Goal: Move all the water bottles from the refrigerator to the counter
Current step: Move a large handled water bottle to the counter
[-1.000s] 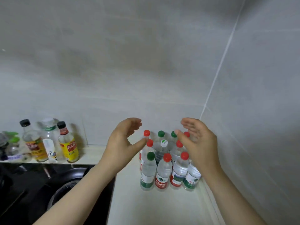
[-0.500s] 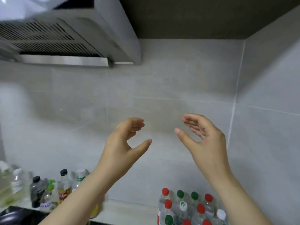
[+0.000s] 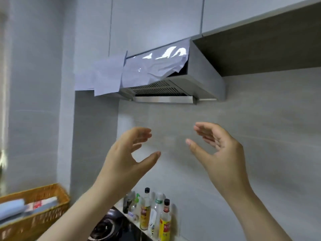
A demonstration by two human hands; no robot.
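Both bare forearms rise from the bottom edge, and the left hand [image 3: 125, 159] and right hand [image 3: 220, 153] are held up in the air, palms turned towards each other with a gap between them. The fingers [image 3: 139, 134] of each hand are loosely curved and spread wide from the thumb, holding nothing and touching nothing. Below the left forearm sits a black round burner [image 3: 106, 228] on a dark hob. Just behind it, a cluster of condiment bottles stands against the foot of the wall. Among them are a tall bottle with a yellow label and black cap [image 3: 165, 225], a second dark-capped bottle with a red and yellow label [image 3: 145, 213] and a clear bottle with a white cap [image 3: 157, 206]. At the lower left is a woven brown wicker basket [image 3: 43, 221] with flat packets lying in it. Beyond the hands is the grey tiled wall [image 3: 260, 127]. Higher up hangs a steel range hood [image 3: 199, 80] with white paper sheets [image 3: 107, 73] and crinkled clear film [image 3: 152, 68] draped over its front. Pale flat-fronted upper cabinets [image 3: 152, 20] run above it. This view does not show where the water bottles stand.
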